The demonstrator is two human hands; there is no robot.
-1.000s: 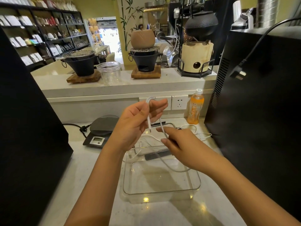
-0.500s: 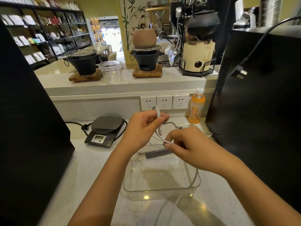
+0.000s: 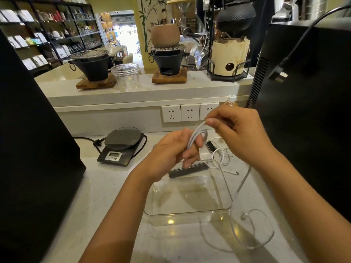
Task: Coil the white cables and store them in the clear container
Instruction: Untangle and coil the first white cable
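A: White round cable (image 3: 197,134): a few loops wound on the left hand (image 3: 171,154), fingers curled round them. Right hand (image 3: 238,133) pinches the loop top.

B: Progress?

A: Early. Clear rectangular plastic container (image 3: 226,188) below the hands holds no cable I can see. Second thin white cable (image 3: 221,154) lies loose beyond it.

B: Orientation?

A: Loops upright; tail trails down below the right wrist.

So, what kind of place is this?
Probably a tea shop: a clay teapot sits on a charcoal stove, an iron kettle hangs above, and shelves hold packaged goods.
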